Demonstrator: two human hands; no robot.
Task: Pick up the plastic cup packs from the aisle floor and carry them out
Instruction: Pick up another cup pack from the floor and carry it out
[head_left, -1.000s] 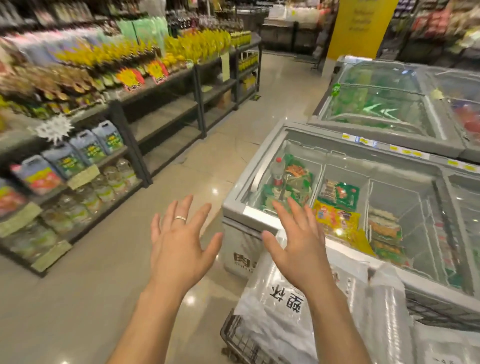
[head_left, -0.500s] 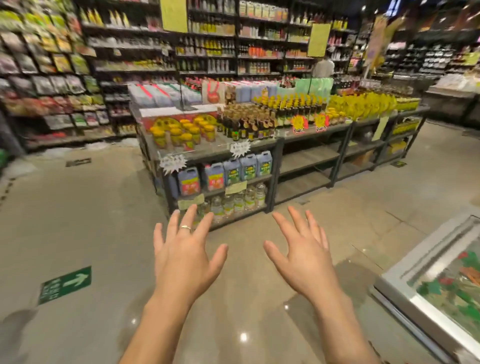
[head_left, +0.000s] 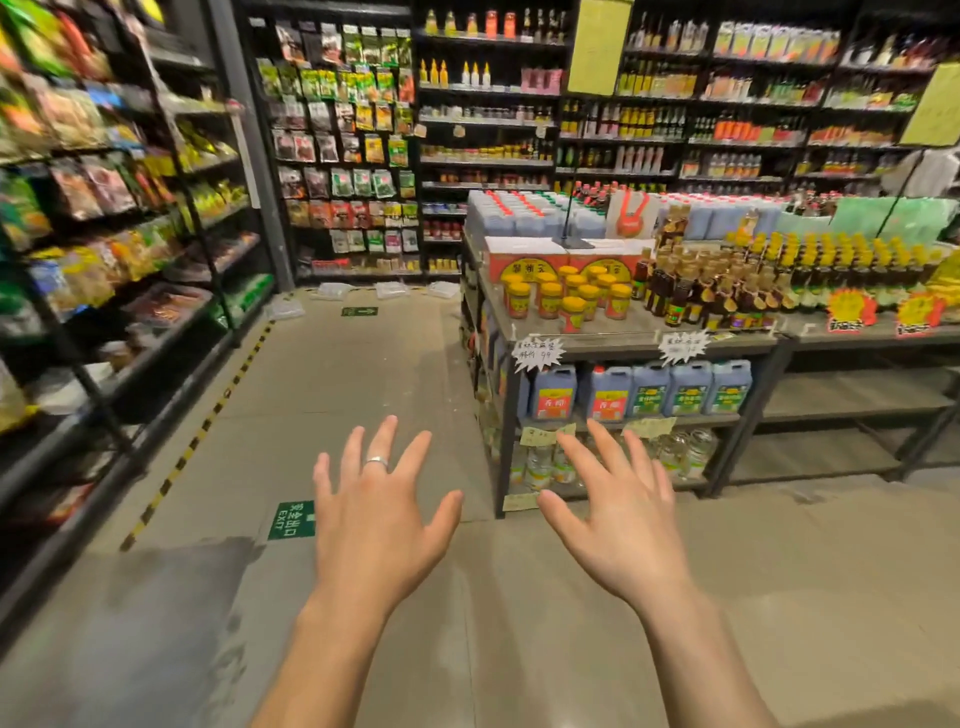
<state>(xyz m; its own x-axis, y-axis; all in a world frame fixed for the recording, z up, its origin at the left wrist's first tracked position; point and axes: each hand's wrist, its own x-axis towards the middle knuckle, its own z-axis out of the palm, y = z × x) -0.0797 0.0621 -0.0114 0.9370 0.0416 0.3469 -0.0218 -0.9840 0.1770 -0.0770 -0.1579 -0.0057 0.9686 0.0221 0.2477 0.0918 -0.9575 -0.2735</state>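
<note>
Where the aisle runs down the left side, tall black metal shelves (head_left: 156, 208) carry blurred snack bags (head_left: 93, 182) in green, yellow and red. A strip of yellow-and-black hazard tape (head_left: 208, 421) lies on the grey tiled floor (head_left: 363, 364) beside their base. At the far end of this aisle the clear plastic cup packs (head_left: 284, 310) lie on the floor: one near the foot of the left shelves, three more in a row along the bottom of the far black wall shelving (head_left: 353, 156), all well apart from both hands. A small green arrow sticker (head_left: 359, 312) sits on the floor just in front of them, and a larger green exit sticker (head_left: 292, 519) lies nearer, just left of the left hand (head_left: 374, 525). That left hand is raised palm down in the near middle, fingers spread wide and empty, a silver ring (head_left: 376, 462) on one finger. Beside it, not touching, the right hand (head_left: 618, 525) is likewise spread wide, palm down, holding nothing. Behind the right hand stands a dark metal display stand (head_left: 623, 335). On its top are glass jars with yellow lids (head_left: 566, 299), then brown sauce bottles (head_left: 675, 296) further right. White star-shaped price tags (head_left: 537, 353) hang at its top edge; blue plastic jugs (head_left: 649, 389) stand on the shelf below, and clear bottles (head_left: 685, 452) on the lowest shelf.
</note>
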